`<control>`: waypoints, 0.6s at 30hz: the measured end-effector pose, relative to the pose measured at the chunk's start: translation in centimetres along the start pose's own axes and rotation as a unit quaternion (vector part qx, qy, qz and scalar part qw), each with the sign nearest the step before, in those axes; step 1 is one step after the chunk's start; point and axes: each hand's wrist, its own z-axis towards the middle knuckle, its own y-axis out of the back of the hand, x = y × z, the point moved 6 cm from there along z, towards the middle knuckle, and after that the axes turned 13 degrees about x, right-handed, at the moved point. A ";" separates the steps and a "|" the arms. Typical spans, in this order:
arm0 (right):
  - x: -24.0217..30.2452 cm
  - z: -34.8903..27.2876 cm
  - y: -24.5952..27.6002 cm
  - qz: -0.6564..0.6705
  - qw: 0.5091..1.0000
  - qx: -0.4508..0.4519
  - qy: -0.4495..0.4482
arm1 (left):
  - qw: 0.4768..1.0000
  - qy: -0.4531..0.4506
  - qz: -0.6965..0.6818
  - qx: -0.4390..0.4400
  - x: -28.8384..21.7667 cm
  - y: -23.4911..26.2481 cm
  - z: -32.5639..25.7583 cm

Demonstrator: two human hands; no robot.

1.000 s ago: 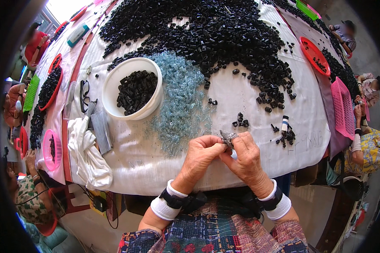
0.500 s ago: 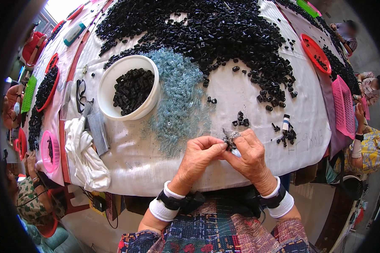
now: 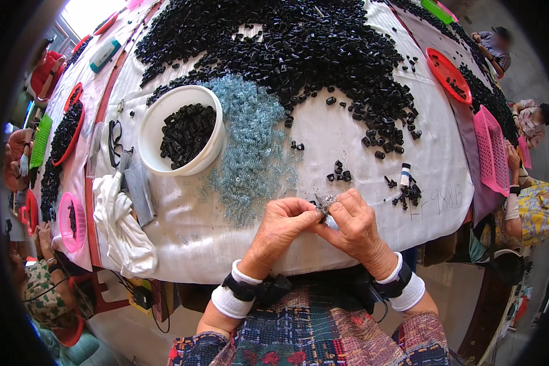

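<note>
Near the table's front edge, my left hand (image 3: pixel 277 229) and my right hand (image 3: pixel 357 227) meet fingertip to fingertip. The left thumb and forefinger are pinched together on something small, mostly hidden; a bit of black shows there. Bent fingers of my right hand hold a silvery-grey clump (image 3: pixel 327 202) that looks like tiny coils, and something white shows beneath them. Just beyond my hands lie several small black plastic parts (image 3: pixel 340 172). A heap of pale blue coil springs (image 3: pixel 247 152) spreads to their left. Farther back is a big pile of black plastic pieces (image 3: pixel 274 46).
A white bowl (image 3: pixel 145 146) holding black parts stands left of the springs. A white cloth (image 3: pixel 116 222) and glasses (image 3: pixel 114 143) lie farther left. A white-and-blue tube (image 3: pixel 405 175) sits among black bits at right. People work at both sides, near a pink basket (image 3: pixel 491 149).
My hands stay together at nearly the same spot, with the right fingers shifted slightly left over the clump. The whole view has shifted a little.
</note>
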 end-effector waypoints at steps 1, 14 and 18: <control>0.0 -0.1 0.0 -0.006 1.000 0.003 0.003 | 1.000 0.000 0.005 0.002 0.0 0.1 0.0; -0.5 -0.4 -0.7 0.036 0.999 -0.020 -0.013 | 1.000 -0.003 0.000 0.001 0.0 0.2 0.0; -0.7 -0.6 -0.8 0.020 0.999 -0.032 -0.021 | 1.000 0.006 -0.004 -0.021 -0.2 -0.4 0.1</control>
